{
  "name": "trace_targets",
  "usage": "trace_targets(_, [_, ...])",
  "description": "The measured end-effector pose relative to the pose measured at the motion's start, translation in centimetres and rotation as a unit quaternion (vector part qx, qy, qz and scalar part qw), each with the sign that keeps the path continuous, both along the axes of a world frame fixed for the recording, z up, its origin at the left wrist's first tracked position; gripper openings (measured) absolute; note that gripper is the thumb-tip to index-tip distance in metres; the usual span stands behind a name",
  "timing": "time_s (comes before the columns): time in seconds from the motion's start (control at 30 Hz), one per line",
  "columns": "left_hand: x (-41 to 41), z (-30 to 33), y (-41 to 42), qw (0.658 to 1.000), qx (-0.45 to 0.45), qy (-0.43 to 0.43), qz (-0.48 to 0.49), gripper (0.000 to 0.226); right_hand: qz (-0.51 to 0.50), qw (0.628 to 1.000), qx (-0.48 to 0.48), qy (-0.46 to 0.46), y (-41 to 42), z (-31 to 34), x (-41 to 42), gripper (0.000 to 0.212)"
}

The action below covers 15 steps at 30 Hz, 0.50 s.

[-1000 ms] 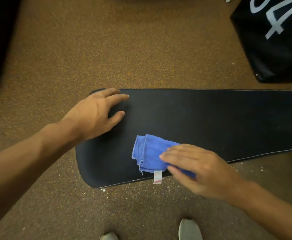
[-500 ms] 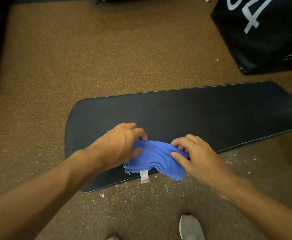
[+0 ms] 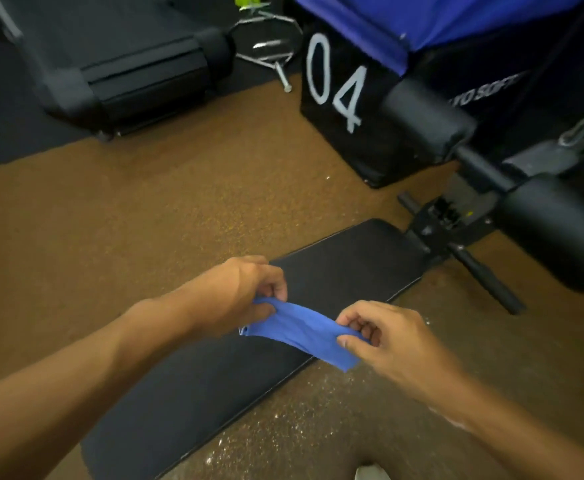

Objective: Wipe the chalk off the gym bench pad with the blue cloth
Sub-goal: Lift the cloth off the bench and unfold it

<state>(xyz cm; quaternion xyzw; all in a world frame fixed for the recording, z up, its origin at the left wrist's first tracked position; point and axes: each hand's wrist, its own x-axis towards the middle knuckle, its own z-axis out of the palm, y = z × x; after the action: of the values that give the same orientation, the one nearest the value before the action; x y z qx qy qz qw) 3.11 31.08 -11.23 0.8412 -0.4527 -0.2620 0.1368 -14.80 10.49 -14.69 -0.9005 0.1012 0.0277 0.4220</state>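
Brown speckled rubber flooring (image 3: 186,202) spreads under the long black padded bench pad (image 3: 335,271), with a black treadmill (image 3: 110,64) at the back left and a black foam box marked "04" (image 3: 335,88) beside the bench's black roller pads (image 3: 429,119). A second ago the right hand (image 3: 398,344) was pressing the soft blue cloth (image 3: 301,330) flat on the surface while the left hand (image 3: 238,296) rested open on the pad; now both hands have lifted the cloth off it. The left hand pinches one end between thumb and fingers, the right hand pinches the other, and the cloth hangs stretched between them, just above the near edge of the surface. The view has also swung up toward the bench's foot end. I judge the wiping has paused so the cloth can be refolded or turned to a fresh side. No chalk marks stand out on the dark pad from here, though pale specks (image 3: 283,414) lie scattered on the floor along its near edge, so the job looks close to finished.
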Motion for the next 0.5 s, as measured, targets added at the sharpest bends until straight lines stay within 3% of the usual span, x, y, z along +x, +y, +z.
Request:
trace_targets(0.23, [0.3,9.7,-15.9,0.993,-0.023,-0.014,-0.118,0.016,-0.108,0.993,-0.007,-0.04,-12.3,8.3,-3.7,0.017])
trace_targets(0.5, [-1.8,12.3,-32.9,0.978,-0.036,0.015,-0.204,0.015,-0.227,0.973,0.027,-0.009,-24.9,11.9,-9.1,0.01])
